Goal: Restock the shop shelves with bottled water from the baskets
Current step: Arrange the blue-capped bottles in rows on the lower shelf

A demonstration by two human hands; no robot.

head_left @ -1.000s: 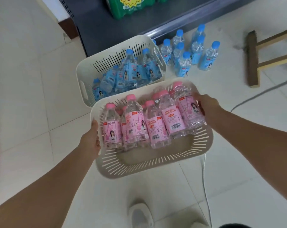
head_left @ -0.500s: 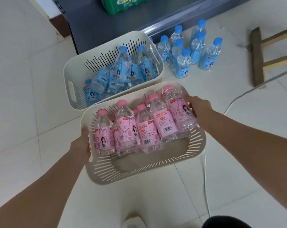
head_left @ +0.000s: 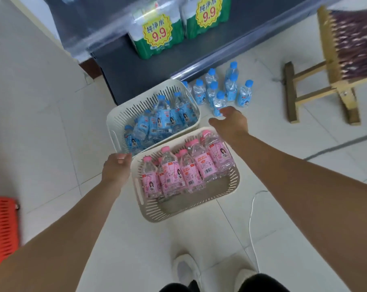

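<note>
Blue-capped bottles standing before shelf, wooden stool beside, red crate left

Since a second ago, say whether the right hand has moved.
Yes: the right hand let go of the pink-bottle basket, reaching forward toward the blue-capped bottles standing on the floor.

On my feed I count two cream slotted plastic baskets and two green shrink-wrapped bottle packs on the dark shelf. At least seven blue-capped clear bottles stand loose outside them.
</note>
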